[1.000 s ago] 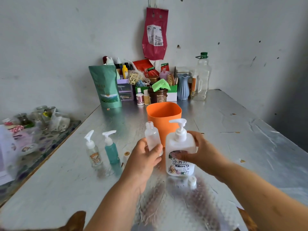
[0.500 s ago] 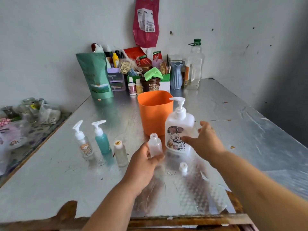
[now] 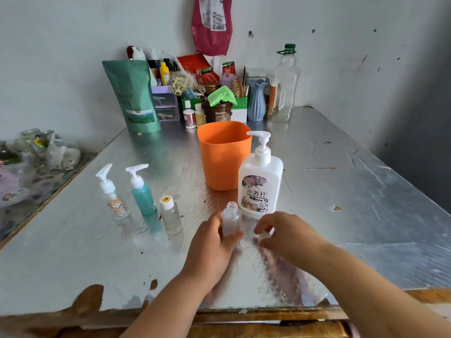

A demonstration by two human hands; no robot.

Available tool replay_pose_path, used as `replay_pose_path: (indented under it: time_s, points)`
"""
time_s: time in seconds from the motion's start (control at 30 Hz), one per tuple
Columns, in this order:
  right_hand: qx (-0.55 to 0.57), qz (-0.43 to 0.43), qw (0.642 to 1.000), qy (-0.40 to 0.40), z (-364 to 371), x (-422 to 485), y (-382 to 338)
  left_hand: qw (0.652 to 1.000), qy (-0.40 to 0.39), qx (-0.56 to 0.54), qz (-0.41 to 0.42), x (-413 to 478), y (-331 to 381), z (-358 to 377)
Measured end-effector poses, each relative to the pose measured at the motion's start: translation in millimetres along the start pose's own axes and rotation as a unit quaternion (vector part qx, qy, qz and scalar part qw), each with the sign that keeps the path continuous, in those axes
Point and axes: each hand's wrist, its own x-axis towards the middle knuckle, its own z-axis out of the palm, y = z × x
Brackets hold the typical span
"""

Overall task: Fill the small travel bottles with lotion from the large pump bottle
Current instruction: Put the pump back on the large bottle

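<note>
White large pump bottle [image 3: 260, 181] stands upright around the middle of the silver surface [image 3: 353, 196], a little toward the near edge, with its nozzle pointing to the left. Just behind it on the left stands an orange cup [image 3: 223, 154]; the bottle overlaps it in this view, so I cannot tell if they touch. In front of the pump bottle, closer to the near edge, a small open bottle [image 3: 230, 218] stands upright without a cap. The left hand [image 3: 210, 247] grips it low on the body, with the thumb on one side and the fingers curled around the other. The right hand [image 3: 289, 236] is just beside it on the right, and its fingers bend down toward the surface. Something small and pale is under the fingertips, but I cannot tell if the hand pinches it or only touches it. Toward the left edge three more small bottles stand in a row: a clear pump bottle [image 3: 113, 198], a teal pump bottle [image 3: 144, 193] and a capped small bottle [image 3: 172, 217] with an orange ring on top. Along the far edge are a green pouch [image 3: 133, 96], a blue vase [image 3: 256, 101] and a tall clear bottle [image 3: 285, 86] with a green cap, among other small items.
</note>
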Motion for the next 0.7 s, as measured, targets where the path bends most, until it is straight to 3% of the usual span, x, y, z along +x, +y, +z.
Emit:
replay_pose_path:
  time_s: [0.13,0.2,0.27,0.47,0.7]
  points:
    - [0.074,-0.030,0.994,0.069,-11.0,4.9,-7.0,1.000,-0.008,0.011,0.013,-0.2,-4.5,-0.1]
    - [0.136,-0.073,0.980,0.128,-24.6,1.8,-19.2,0.999,-0.008,0.041,0.010,-1.1,-4.6,0.7]
    - [0.144,-0.124,0.972,0.136,-36.2,-1.0,-35.1,0.999,-0.002,0.049,0.001,-2.0,-3.1,0.8]
    - [-0.042,-0.171,0.984,0.035,-34.6,12.1,-63.0,0.998,0.017,0.056,0.006,-3.8,1.5,-0.7]
    - [-0.163,-0.171,0.972,-0.009,-52.6,14.4,-85.5,0.998,0.017,0.058,0.009,-5.2,4.2,-1.3]
